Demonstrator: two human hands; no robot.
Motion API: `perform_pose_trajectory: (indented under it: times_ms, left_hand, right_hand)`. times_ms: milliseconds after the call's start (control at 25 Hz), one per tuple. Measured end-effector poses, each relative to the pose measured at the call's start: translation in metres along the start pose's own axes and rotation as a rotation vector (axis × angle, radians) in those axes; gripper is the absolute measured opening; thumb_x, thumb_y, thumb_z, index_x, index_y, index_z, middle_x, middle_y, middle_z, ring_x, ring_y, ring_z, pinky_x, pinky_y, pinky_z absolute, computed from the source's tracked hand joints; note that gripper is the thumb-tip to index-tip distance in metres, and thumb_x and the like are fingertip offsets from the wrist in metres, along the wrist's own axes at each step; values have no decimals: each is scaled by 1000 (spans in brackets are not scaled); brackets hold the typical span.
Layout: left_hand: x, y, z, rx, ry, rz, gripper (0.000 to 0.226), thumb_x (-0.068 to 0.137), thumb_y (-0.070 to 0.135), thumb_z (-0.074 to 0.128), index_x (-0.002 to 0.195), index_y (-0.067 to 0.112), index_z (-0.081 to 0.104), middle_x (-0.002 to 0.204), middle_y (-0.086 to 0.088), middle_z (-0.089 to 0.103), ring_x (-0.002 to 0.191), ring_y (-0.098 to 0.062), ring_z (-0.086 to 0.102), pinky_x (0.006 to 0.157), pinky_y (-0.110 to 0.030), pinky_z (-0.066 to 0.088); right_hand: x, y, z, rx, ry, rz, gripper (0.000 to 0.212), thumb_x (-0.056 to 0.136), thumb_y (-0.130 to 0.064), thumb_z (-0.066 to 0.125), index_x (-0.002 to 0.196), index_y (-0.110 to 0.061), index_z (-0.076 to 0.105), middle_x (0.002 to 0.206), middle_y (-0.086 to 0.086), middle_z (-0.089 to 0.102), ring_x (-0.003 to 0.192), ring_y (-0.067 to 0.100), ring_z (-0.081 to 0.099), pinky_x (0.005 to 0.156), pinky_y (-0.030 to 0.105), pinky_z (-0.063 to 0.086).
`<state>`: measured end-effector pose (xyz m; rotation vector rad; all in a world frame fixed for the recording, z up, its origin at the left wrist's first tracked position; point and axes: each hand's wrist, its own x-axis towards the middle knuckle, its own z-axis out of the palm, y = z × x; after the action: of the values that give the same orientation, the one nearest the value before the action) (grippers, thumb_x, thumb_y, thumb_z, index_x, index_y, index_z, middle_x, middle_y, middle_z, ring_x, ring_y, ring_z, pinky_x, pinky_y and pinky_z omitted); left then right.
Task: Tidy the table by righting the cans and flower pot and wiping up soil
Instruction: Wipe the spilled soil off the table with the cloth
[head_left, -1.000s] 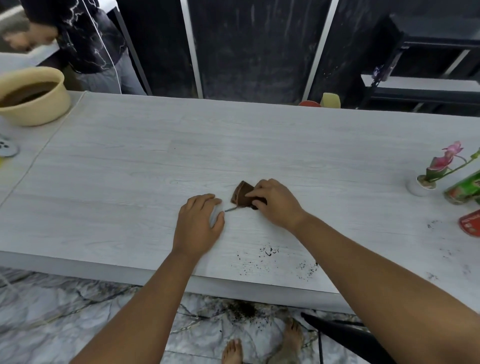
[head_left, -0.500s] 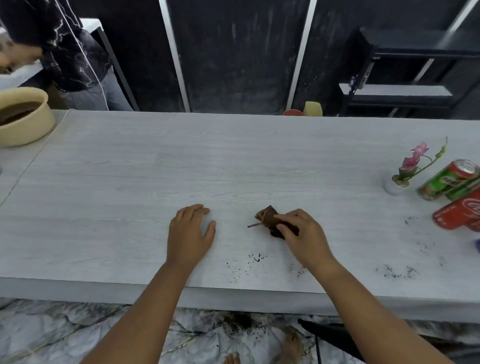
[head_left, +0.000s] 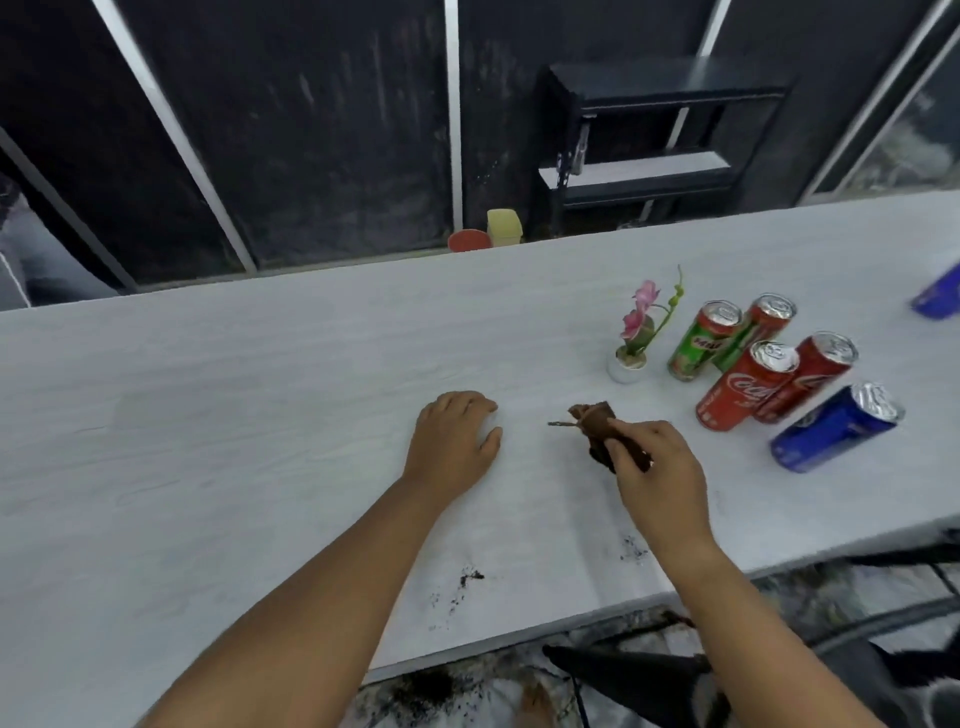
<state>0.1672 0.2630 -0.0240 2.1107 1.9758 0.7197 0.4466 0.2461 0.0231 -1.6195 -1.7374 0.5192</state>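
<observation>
My right hand grips a crumpled brown cloth pressed on the white table. My left hand rests flat on the table to its left, fingers apart, holding nothing. A small white flower pot with pink blossoms stands upright to the right. Beside it stand a green can, two red cans and a blue can, with another can behind them. Soil specks lie near the front edge, and more soil sits below my right wrist.
Another blue can shows at the far right edge. A black shelf stands behind the table, with a red and a yellow container at the back edge. Spilled soil lies on the marble floor below.
The view has swung right, bringing the cans fully into sight. My right hand has slid the cloth rightward along the table; my left hand has stayed flat on the table.
</observation>
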Motion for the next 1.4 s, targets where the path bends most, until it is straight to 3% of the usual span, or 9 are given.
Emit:
perform_pose_trajectory:
  times_ms: [120, 320, 600, 760, 920, 1000, 1120, 1280, 1400]
  left_hand:
    - [40, 24, 22, -8, -33, 60, 40, 100, 39, 67, 137, 23, 69, 143, 4, 65, 138, -23, 54, 118, -41, 39]
    - [45, 28, 45, -3, 31, 62, 40, 101, 45, 64, 137, 28, 68, 149, 5, 61, 141, -21, 51, 124, -42, 31]
    - [49, 26, 51, 5, 60, 48, 39, 99, 49, 64, 134, 33, 68, 146, 10, 60, 141, -18, 50, 123, -43, 34]
    - [48, 27, 49, 2, 51, 46, 40, 100, 50, 62, 136, 33, 67, 147, 10, 60, 142, -18, 50, 123, -43, 34]
    - [49, 27, 49, 7, 48, 44, 40, 99, 50, 63, 135, 33, 68, 147, 11, 59, 142, -18, 49, 124, -43, 31]
    - [49, 27, 49, 4, 50, 48, 39, 99, 50, 64, 134, 33, 68, 147, 10, 60, 142, -19, 49, 124, -43, 32]
    - [49, 27, 49, -3, 57, 54, 38, 99, 48, 65, 134, 32, 68, 146, 9, 61, 141, -20, 50, 123, -46, 34]
    - [49, 27, 48, 9, 61, 65, 39, 100, 46, 66, 135, 30, 69, 146, 6, 62, 141, -21, 52, 121, -48, 36]
    - [47, 27, 49, 6, 56, 62, 39, 100, 46, 66, 136, 30, 69, 147, 7, 62, 141, -21, 51, 122, -48, 36]
  right_hand:
    - [12, 43, -37, -179, 150, 109, 31, 99, -18, 73, 130, -21, 77, 111, -5, 65, 98, 18, 63, 80, 30, 50]
    - [27, 75, -36, -320, 34, 102, 31, 99, -11, 72, 130, -12, 77, 135, 8, 71, 122, 32, 62, 102, 42, 53]
    - [10, 41, -6, -250, -52, -37, 32, 92, -6, 79, 124, -12, 80, 118, 3, 80, 102, 26, 66, 87, 34, 57]
    - [-11, 21, 5, -70, -199, -66, 34, 99, -11, 74, 132, -18, 77, 114, -1, 79, 106, 14, 62, 93, 27, 56]
    - [8, 39, -27, -40, -9, 58, 33, 98, -15, 74, 130, -25, 77, 110, -7, 75, 102, 4, 56, 90, 6, 41]
    - [18, 56, -48, -126, 53, 150, 33, 99, -15, 73, 131, -24, 77, 114, 0, 76, 105, 16, 62, 91, 16, 43]
    - [9, 59, -42, -249, 0, 192, 33, 99, -12, 72, 132, -18, 76, 123, 5, 77, 110, 25, 63, 95, 30, 49]
    - [-28, 18, 1, -194, -161, -70, 30, 97, -11, 75, 126, -18, 80, 124, -3, 79, 103, 22, 63, 89, 29, 52]
    - [-36, 6, 3, -65, -165, -67, 30, 99, -11, 73, 127, -21, 78, 120, -8, 79, 104, 16, 62, 91, 23, 53]
